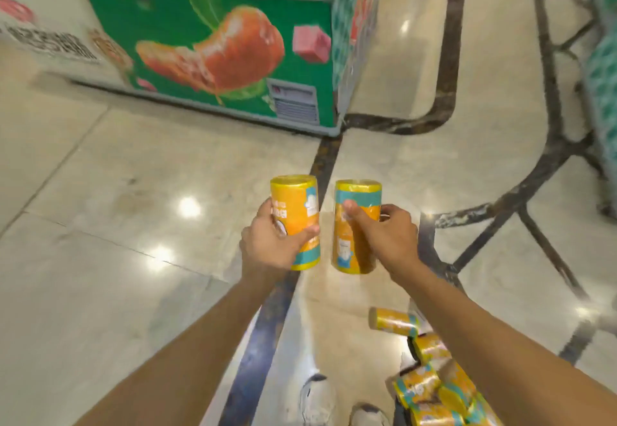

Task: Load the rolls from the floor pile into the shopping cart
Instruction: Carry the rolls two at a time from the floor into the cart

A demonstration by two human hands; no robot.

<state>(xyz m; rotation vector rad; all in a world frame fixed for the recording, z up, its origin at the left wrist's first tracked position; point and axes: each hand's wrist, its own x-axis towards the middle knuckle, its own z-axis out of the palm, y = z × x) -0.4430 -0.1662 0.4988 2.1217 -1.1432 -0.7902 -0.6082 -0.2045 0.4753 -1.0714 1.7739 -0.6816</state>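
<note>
My left hand (270,242) grips a yellow roll with teal bands (297,205), held upright in front of me. Beside it my right hand (387,235) grips a second yellow and teal roll (354,248), also upright, thumb across its front. The two rolls stand a small gap apart at chest height over the floor. The floor pile of several matching rolls (430,382) lies at the lower right, partly hidden under my right forearm. No shopping cart basket is plainly in view.
A green chest freezer with a fruit picture (213,51) stands ahead on the left. A dark metal frame with bars (554,145) rises at the right, next to green-wrapped goods. My white shoes (320,399) stand on the glossy tile floor.
</note>
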